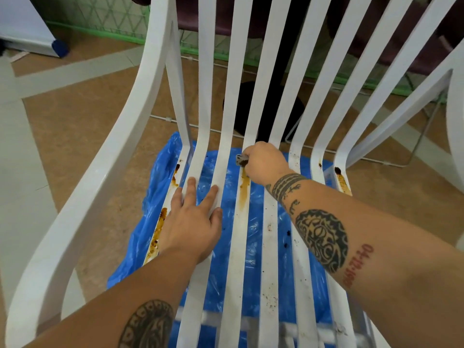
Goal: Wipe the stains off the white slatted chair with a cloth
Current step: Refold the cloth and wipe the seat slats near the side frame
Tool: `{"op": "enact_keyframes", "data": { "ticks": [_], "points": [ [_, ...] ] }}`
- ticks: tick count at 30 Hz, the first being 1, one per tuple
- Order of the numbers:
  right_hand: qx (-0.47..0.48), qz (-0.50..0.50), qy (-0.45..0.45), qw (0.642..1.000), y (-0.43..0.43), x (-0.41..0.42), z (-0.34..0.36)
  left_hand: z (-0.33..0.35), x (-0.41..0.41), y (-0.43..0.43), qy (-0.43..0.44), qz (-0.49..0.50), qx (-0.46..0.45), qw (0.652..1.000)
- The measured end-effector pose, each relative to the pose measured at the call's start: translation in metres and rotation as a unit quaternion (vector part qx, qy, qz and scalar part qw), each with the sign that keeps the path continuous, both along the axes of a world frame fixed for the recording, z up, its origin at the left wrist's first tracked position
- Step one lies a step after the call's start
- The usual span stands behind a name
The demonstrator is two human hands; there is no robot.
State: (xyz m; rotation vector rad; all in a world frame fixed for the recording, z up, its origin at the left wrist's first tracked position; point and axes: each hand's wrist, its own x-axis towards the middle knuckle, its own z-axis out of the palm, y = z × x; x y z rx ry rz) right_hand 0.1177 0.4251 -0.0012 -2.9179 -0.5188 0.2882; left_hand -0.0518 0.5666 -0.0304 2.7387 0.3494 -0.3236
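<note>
Head view: two hands on stained chair seat

Left hand (190,222) lies flat, fingers spread, on the seat slats of the white slatted chair (105,167). Right hand (266,163) curls round a small grey cloth (240,160) at the seat-back bend, just above a brown stain (243,194). Blue plastic sheet (130,267) under chair.

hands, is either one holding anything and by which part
The right hand grips a small grey cloth, bunched inside its fist; only one end shows. The left hand rests flat on the chair slats, holding nothing.
</note>
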Motion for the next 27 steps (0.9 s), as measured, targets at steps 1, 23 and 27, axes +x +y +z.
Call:
{"op": "enact_keyframes", "data": {
  "ticks": [1, 23, 27],
  "points": [
    [0.006, 0.001, 0.007, 1.0, -0.001, -0.005, 0.001, 0.001, 0.0, 0.0, -0.001, 0.001, 0.0, 1.0],
    [-0.018, 0.028, 0.003, 0.999, -0.012, -0.056, 0.004, 0.003, -0.001, -0.001, -0.001, 0.006, -0.006, 1.0],
    [-0.016, 0.052, 0.009, 0.998, -0.017, -0.096, 0.007, 0.002, -0.001, -0.001, -0.003, 0.008, -0.014, 1.0]
  ]
}}
